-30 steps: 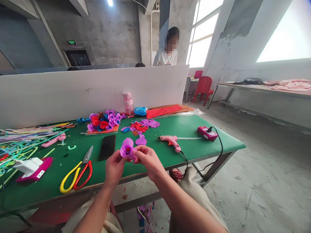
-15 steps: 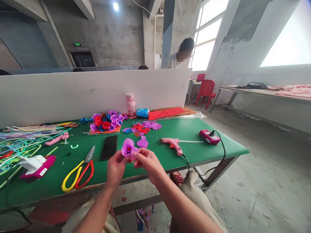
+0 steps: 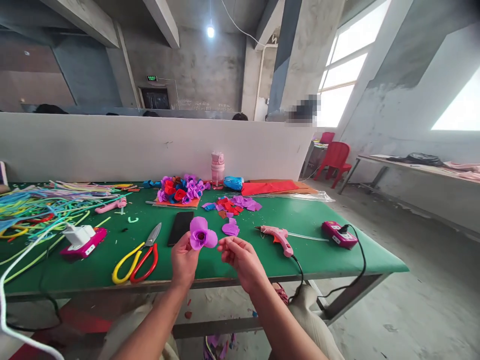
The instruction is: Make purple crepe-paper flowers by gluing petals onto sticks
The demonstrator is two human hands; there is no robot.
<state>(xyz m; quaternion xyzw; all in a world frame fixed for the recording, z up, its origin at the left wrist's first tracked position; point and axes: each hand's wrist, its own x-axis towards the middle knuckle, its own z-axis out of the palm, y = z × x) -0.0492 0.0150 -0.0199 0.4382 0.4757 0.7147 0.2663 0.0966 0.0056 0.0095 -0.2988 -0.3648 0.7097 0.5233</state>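
A purple paper flower [image 3: 203,234] with rounded petals and a dark centre is held up by my left hand [image 3: 184,260], whose fingers close round its base. Just right of the flower, apart from it, my right hand [image 3: 242,257] has thumb and fingertips pressed together; anything between them is too small to make out. Loose purple petals [image 3: 230,229] lie behind my hands. A pink glue gun [image 3: 278,238] rests on its side to the right. Left of my hands are scissors [image 3: 146,257] with yellow and red handles, and a black phone [image 3: 180,228].
The green table [image 3: 300,265] holds a flower pile [image 3: 182,190], petal scraps, a pink bottle [image 3: 217,170], coloured sticks [image 3: 56,200] and two magenta power sockets [image 3: 339,235]. A white board [image 3: 150,145] stands behind. Cables hang at the front edge.
My right hand has come away from the flower, which now faces the camera more openly in my left hand. The view has shifted, moving the table contents rightward. The person behind the board is lower.
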